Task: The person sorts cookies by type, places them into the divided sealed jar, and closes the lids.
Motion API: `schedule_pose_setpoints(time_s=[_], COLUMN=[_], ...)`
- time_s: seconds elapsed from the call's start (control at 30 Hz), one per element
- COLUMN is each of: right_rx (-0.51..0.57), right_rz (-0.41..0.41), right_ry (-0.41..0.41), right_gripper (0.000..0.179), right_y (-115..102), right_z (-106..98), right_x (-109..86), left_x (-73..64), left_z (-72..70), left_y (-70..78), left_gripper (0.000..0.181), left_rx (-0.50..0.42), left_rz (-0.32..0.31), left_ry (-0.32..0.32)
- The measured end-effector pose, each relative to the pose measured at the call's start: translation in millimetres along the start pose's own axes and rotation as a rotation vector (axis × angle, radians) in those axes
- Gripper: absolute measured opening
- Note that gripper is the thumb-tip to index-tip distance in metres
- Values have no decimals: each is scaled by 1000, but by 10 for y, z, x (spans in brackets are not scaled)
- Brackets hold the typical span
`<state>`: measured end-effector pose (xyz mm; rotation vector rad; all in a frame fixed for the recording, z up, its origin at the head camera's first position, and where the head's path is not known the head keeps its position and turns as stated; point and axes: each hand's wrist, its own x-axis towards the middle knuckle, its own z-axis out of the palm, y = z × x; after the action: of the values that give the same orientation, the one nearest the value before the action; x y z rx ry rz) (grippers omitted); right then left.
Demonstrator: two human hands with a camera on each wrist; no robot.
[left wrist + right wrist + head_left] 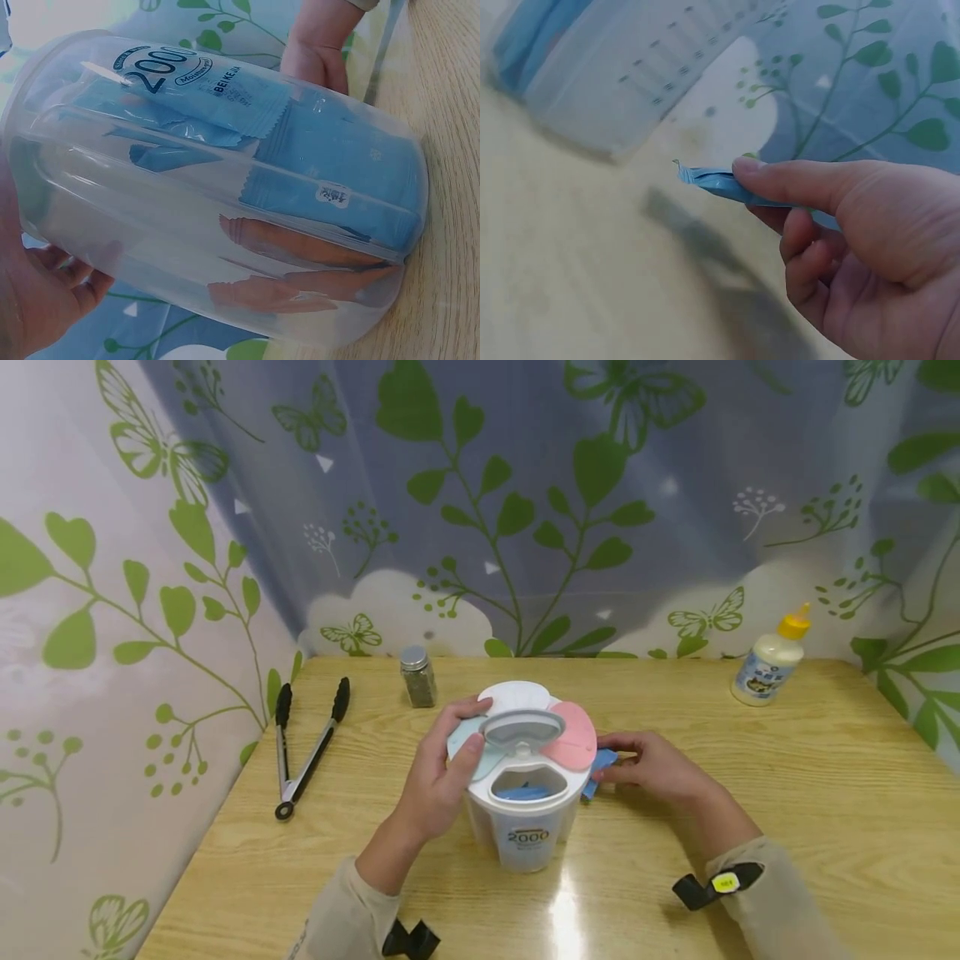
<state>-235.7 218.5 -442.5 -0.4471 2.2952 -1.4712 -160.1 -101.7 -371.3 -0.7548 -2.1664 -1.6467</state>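
Standing mid-table in the head view, the clear container [527, 793] is steadied by the left hand [442, 768], whose fingers curl round its petal-shaped lid [525, 727]; just right of it, a blue packet [600, 768] is pinched by the right hand [660, 768]. Blue and orange packets [330, 172] are seen through the container's wall from the left wrist. The pinched blue packet is shown clamped under the thumb [795, 184] from the right wrist.

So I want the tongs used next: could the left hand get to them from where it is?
Probably yes: the tongs lie on bare table left of the left hand, nothing between, though it grips the container.
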Motion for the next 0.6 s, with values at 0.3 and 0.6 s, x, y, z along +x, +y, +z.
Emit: schedule_pose_setpoints(time_s=[0.3, 0.6], right_rx=[23, 73], right_rz=[-33, -127], right_ry=[49, 137], right_gripper=[53, 44], right_y=[-307, -514], right_z=[-220, -425], right_x=[-216, -435], left_x=[5, 3], left_z=[8, 14], left_y=[-6, -20], left_gripper=[34, 34], left_rx=[0, -9], left_rz=[15, 20], left_ry=[8, 12])
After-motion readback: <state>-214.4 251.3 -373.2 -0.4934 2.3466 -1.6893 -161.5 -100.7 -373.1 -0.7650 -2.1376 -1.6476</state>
